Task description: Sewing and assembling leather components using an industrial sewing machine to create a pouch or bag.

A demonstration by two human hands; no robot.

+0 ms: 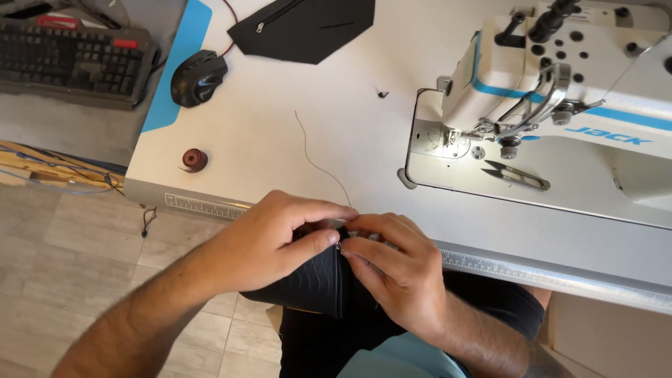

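Two hands (336, 255) pinching one black pouch (315, 283) | one thread snips (516, 175)

black pouch (315, 283): matt, embossed scale-like texture, small metal zip pull. desk (280, 119): smooth matt white laminate. sewing machine (560, 70) at 2 o'clock: glossy white plastic, bright metal parts. snips (516, 175): shiny metal. mouse (199, 77) at 11 o'clock: glossy black plastic. black cut piece (308, 28): matt cloth. floor (84, 238): matt tile.
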